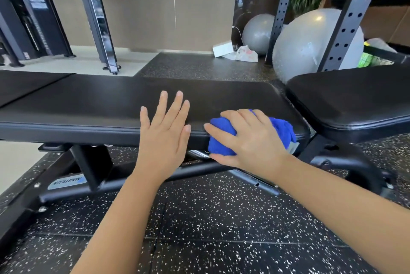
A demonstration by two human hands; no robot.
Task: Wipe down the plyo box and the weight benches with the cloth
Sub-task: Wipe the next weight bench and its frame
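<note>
- Right hand (250, 140) grips bunched blue cloth (221, 138) against near edge of black weight bench pad (111, 100).
- Left hand (165, 131) flat, fingers straight, beside it, holding nothing.

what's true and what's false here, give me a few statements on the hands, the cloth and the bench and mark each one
1. The right hand holds a blue cloth against the near edge of the bench pad. True.
2. The left hand grips a spray bottle. False: its fingers are straight and it holds nothing.
3. A grey exercise ball sits beyond the bench. True.
4. The cloth is spread flat over the middle of the pad. False: it is bunched up under the right hand at the pad's near edge.
</note>
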